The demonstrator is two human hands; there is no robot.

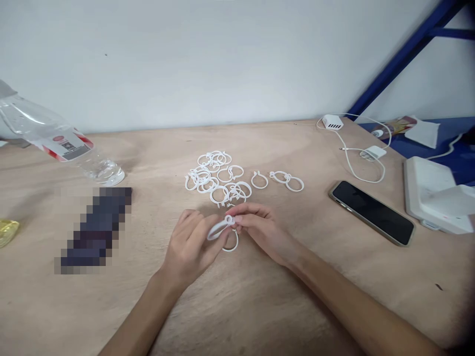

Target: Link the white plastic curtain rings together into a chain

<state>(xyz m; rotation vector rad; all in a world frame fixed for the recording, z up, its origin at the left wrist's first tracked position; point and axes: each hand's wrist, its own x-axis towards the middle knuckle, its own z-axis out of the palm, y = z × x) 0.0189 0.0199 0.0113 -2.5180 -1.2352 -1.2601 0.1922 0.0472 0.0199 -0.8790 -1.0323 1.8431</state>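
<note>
My left hand (191, 247) grips a white plastic snap ring (218, 228) from the left side. My right hand (261, 232) pinches the ring's clip end (229, 220) between its fingertips. A second ring (232, 243) hangs just below, and it seems to be linked to the held one. Beyond my hands lies a loose heap of similar rings (213, 178). To its right are a single ring (259, 180) and a linked pair (286, 180).
On the light wooden table (297, 291) lie a clear plastic bottle (63, 138), a pixelated blurred object (94, 230), and a black smartphone (371, 212). A white USB charger (332, 122) with cables and a white device (430, 195) sit at the back right, near a blue metal frame (408, 49).
</note>
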